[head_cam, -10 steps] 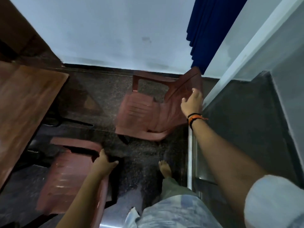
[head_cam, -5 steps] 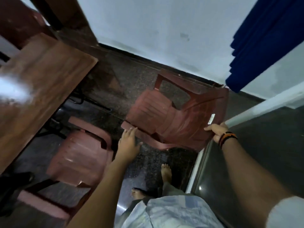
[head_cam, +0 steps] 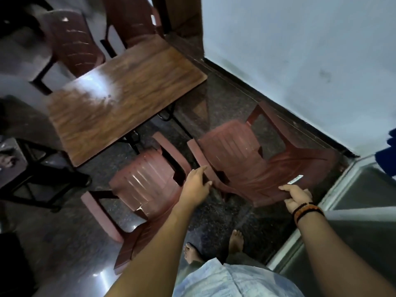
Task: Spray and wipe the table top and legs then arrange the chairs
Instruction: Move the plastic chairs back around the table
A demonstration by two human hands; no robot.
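A maroon plastic chair [head_cam: 246,155] stands near the white wall, turned sideways to me. My left hand [head_cam: 197,185] grips its near armrest. My right hand [head_cam: 296,195] grips the top edge of its backrest, beside a small white label. A second maroon chair [head_cam: 147,181] stands to the left of it, facing the wooden table [head_cam: 120,101]. The table top shines with a bright glare patch.
Two more maroon chairs [head_cam: 72,41] stand on the table's far side. A white wall [head_cam: 300,50] runs along the right, with a glass door frame [head_cam: 334,189] and a blue curtain [head_cam: 387,155] at the far right. My bare feet [head_cam: 214,245] stand on dark speckled floor.
My left hand left the second chair and took hold of the first chair's armrest. My right hand slid along the backrest's top edge. The view swung left, bringing the table into sight.
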